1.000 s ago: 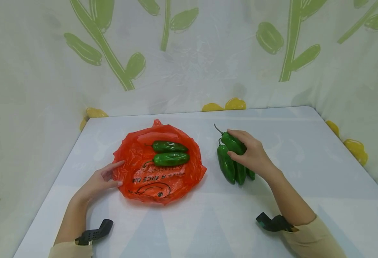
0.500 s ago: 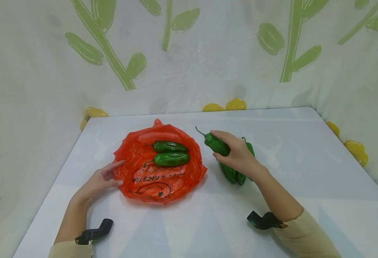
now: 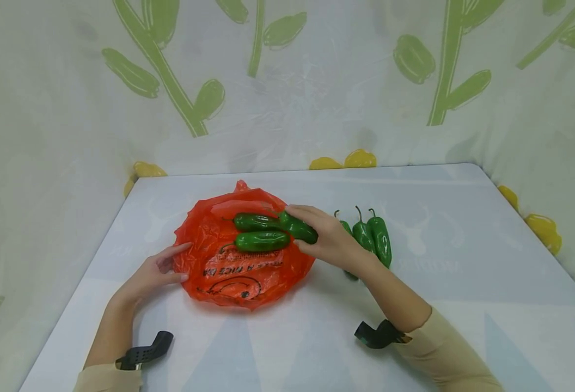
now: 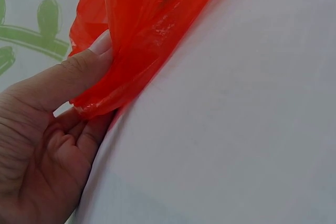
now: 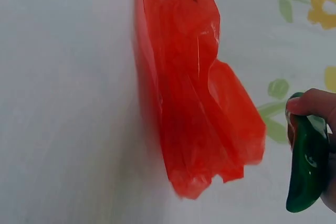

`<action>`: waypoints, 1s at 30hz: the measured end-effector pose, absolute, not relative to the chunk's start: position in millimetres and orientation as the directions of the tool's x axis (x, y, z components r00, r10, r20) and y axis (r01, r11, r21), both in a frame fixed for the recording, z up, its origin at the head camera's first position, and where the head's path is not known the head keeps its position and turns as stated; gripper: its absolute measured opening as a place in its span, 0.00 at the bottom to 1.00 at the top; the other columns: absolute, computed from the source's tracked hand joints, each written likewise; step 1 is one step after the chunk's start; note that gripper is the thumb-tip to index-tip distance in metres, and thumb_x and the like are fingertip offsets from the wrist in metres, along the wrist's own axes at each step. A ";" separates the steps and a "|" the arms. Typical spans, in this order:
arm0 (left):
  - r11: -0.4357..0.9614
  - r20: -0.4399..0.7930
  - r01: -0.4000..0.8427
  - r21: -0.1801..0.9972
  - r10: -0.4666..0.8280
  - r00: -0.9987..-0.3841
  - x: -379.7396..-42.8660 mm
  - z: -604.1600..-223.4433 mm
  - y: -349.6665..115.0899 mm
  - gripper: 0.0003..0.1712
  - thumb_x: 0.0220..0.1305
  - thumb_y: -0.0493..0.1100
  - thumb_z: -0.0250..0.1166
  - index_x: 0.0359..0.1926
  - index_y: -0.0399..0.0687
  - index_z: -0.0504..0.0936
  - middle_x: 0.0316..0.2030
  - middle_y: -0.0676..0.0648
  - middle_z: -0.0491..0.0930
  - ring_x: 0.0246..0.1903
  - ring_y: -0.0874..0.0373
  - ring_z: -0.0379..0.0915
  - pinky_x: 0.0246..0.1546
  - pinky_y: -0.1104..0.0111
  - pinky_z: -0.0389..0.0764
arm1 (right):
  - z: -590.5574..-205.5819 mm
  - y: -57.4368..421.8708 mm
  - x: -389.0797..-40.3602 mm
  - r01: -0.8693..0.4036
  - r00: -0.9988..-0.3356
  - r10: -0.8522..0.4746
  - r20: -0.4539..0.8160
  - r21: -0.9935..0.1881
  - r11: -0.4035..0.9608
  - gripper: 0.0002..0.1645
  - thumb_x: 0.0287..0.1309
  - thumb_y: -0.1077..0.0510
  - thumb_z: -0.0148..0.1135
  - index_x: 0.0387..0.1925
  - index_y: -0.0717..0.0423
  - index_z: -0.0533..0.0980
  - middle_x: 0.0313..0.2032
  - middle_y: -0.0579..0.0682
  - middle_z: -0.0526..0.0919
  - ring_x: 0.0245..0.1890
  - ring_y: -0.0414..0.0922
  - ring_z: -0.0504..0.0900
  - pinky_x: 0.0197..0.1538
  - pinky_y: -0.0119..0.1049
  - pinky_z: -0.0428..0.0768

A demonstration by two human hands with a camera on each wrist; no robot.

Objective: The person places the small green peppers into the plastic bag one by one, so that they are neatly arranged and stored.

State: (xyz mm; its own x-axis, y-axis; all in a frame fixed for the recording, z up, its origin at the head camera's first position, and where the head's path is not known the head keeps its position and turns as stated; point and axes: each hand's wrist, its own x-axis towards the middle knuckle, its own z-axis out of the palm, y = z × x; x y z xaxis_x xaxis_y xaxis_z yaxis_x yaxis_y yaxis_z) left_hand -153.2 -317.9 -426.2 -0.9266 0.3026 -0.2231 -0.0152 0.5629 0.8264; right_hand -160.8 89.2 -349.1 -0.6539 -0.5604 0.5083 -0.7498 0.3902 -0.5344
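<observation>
Presently, in the head view, the right hand (image 3: 331, 240) pinches a green chili pepper (image 3: 299, 227) over the right side of the red plastic bag (image 3: 273, 280), which holds two peppers (image 3: 260, 242); a loose grip on glossy skin might let it slip. Three peppers (image 3: 380, 239) lie on the counter (image 3: 297, 348). In the left wrist view, the left hand (image 4: 55, 135) pinches the bag's edge; a tug could crumple it. In the right wrist view, the wrinkled bag could snag a low pass.

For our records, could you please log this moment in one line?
left hand: holds red bag; right hand: holds green pepper over bag; in bag: two peppers; table: three peppers
</observation>
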 end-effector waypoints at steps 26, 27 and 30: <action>0.535 -0.200 0.006 0.845 0.327 -0.924 -152.4 -426.3 -318.1 0.43 0.57 0.46 0.68 0.70 0.44 0.58 0.70 0.33 0.52 0.68 0.33 0.46 0.58 0.40 0.65 | -375.1 -6.5 -166.8 -0.850 -0.487 -0.827 0.280 -0.368 0.376 0.33 0.56 0.60 0.65 0.63 0.53 0.68 0.58 0.51 0.72 0.58 0.44 0.72 0.59 0.28 0.72; 0.535 -0.198 0.009 0.845 0.328 -0.924 -152.3 -426.3 -318.1 0.43 0.57 0.46 0.68 0.70 0.44 0.59 0.70 0.33 0.52 0.68 0.33 0.46 0.58 0.40 0.64 | -377.7 -7.8 -167.4 -0.854 -0.480 -0.837 0.263 -0.358 0.377 0.33 0.56 0.60 0.64 0.64 0.53 0.68 0.58 0.50 0.72 0.59 0.44 0.71 0.60 0.28 0.72; 0.535 -0.198 0.008 0.845 0.326 -0.924 -151.9 -426.6 -318.3 0.43 0.57 0.46 0.68 0.70 0.44 0.59 0.70 0.33 0.52 0.68 0.33 0.46 0.58 0.39 0.64 | -384.8 -9.5 -168.6 -0.860 -0.469 -0.855 0.219 -0.336 0.385 0.33 0.57 0.61 0.64 0.64 0.52 0.68 0.59 0.49 0.73 0.60 0.44 0.71 0.61 0.28 0.70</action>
